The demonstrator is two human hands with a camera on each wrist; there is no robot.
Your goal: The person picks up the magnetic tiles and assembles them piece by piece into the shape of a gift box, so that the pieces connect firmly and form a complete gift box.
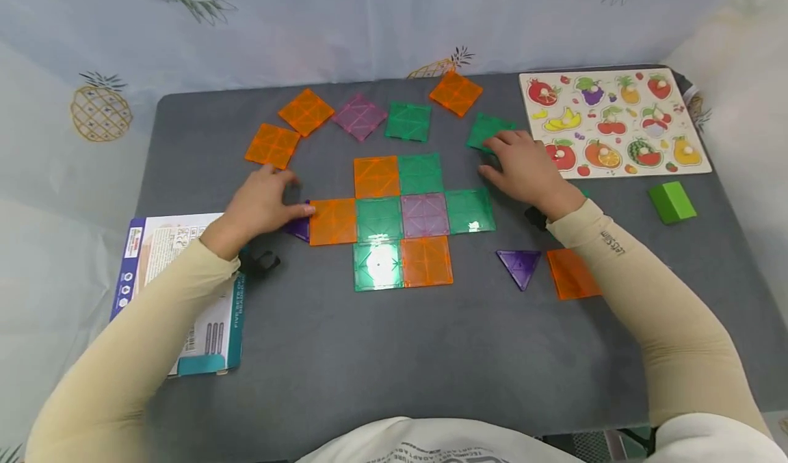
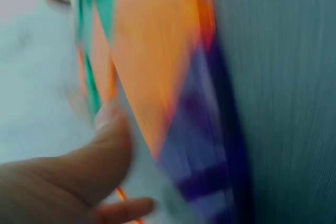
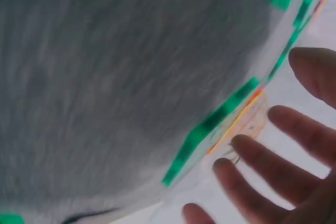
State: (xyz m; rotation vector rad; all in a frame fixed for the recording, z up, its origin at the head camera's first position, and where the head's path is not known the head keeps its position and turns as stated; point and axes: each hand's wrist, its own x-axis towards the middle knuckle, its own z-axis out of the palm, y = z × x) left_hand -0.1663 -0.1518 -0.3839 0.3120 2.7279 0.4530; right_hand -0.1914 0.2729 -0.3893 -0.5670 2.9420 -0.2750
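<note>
Translucent square magnetic tiles lie joined in a flat cross-like shape at mid-table, with a mauve tile (image 1: 425, 215) inside it. My left hand (image 1: 258, 203) is over the left end, its thumb by the corner of an orange tile (image 1: 333, 222). A purple triangular tile (image 1: 299, 229) shows partly beneath that hand; the left wrist view shows it large and blurred, a purple tile (image 2: 194, 124) against the orange. My right hand (image 1: 523, 169) reaches over a loose green tile (image 1: 486, 126), fingertips at its lower right edge. Spread fingers (image 3: 278, 166) show in the right wrist view.
Loose orange, mauve and green tiles lie along the back, including an orange tile (image 1: 456, 94). A fruit puzzle board (image 1: 615, 124) and green block (image 1: 672, 202) sit right. A purple triangle (image 1: 520, 267) and orange tile (image 1: 571, 273) lie near the right forearm. A box (image 1: 212, 326) stands left.
</note>
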